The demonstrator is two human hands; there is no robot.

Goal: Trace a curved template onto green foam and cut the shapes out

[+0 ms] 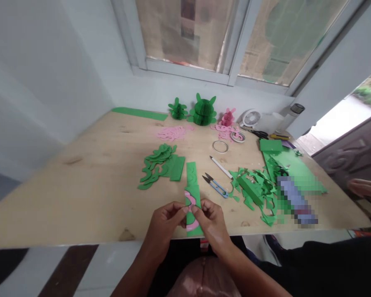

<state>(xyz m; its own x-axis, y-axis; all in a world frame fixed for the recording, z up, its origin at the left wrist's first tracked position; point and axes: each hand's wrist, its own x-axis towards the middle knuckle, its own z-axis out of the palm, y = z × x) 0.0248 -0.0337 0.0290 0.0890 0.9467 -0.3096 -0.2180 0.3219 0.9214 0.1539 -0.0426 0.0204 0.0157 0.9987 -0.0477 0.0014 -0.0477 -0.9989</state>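
Near the table's front edge, my left hand (170, 218) and my right hand (212, 218) pinch a green paper strip (196, 193) from both sides. A curved pink paper cutout (191, 199) lies flat on the strip, under my thumbs. Just beyond is another green strip (191, 171) with faint curved outlines on it. Blue-handled thread snips (218, 187) rest to the right of the strip, blades pointing away to the left. A white pen (220, 166) lies behind the snips. To the left sits a pile of curved green cutouts (156, 163).
Green scraps (256, 187) cover the right side, beside a pixelated blue object (297, 201). Green honeycomb paper figures (204, 110), a pink one (228, 118) and a small fan (251, 118) stand at the back. Pink cutouts (172, 133) and a ring (220, 146) lie mid-table. Another person's hand (366, 189) shows at right.
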